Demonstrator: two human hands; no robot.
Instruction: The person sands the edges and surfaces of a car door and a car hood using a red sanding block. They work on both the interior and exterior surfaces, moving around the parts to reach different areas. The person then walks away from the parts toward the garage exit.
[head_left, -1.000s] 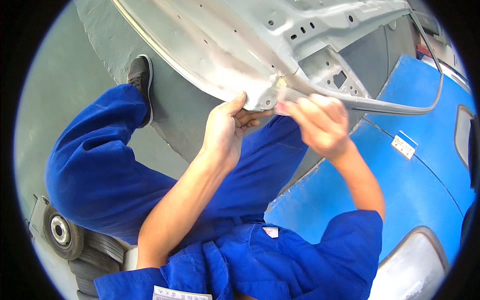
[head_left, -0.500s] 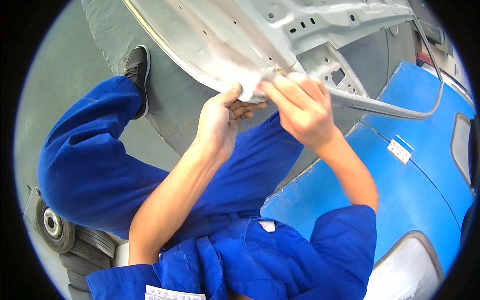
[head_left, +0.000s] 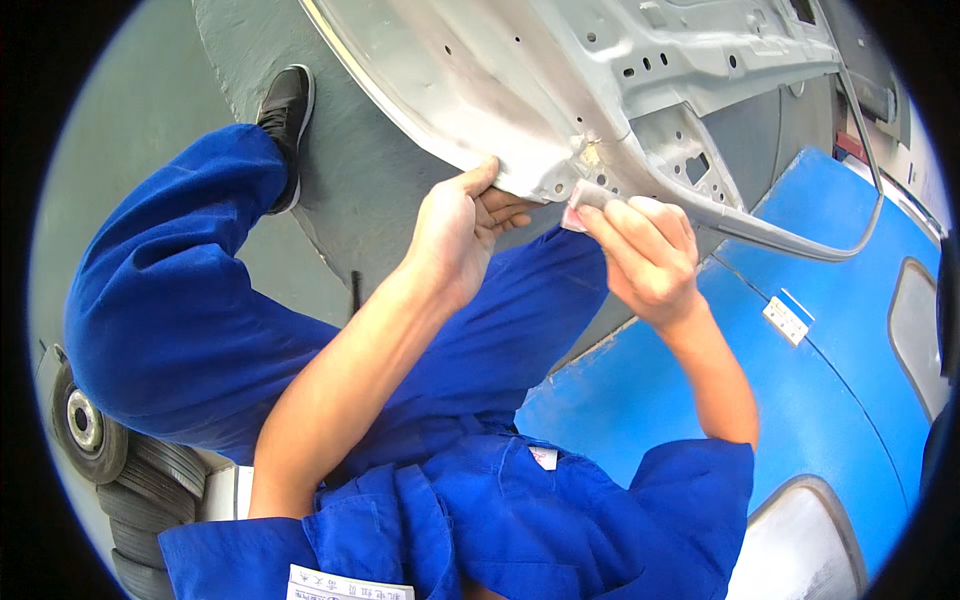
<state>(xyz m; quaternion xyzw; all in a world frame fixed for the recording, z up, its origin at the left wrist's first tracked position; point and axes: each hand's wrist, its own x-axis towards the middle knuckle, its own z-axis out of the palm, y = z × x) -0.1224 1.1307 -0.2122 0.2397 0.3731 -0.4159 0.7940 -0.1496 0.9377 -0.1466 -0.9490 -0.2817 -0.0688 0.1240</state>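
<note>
A bare grey metal car door panel (head_left: 530, 80) with holes and an open window frame spans the upper middle, with a patch of yellowish filler (head_left: 590, 155) near its lower corner. My left hand (head_left: 455, 235) grips that corner's edge, thumb on the face and fingers curled beneath. Just right of it, my right hand (head_left: 648, 258) pinches a small grey and pink folded pad (head_left: 590, 200), perhaps sandpaper, beside a hole at the corner.
My bent leg in blue trousers (head_left: 170, 280) and black shoe (head_left: 285, 110) lie over the grey floor (head_left: 130, 160). Stacked tyres (head_left: 135, 500) stand at lower left. Blue panels (head_left: 820, 410) with a white hinge (head_left: 785, 320) and grey-framed openings fill the right.
My right hand moved up-left over the corner, then back down-right, uncovering the filler patch and the pad. My left hand keeps its grip. The door now appears slightly farther right in view.
</note>
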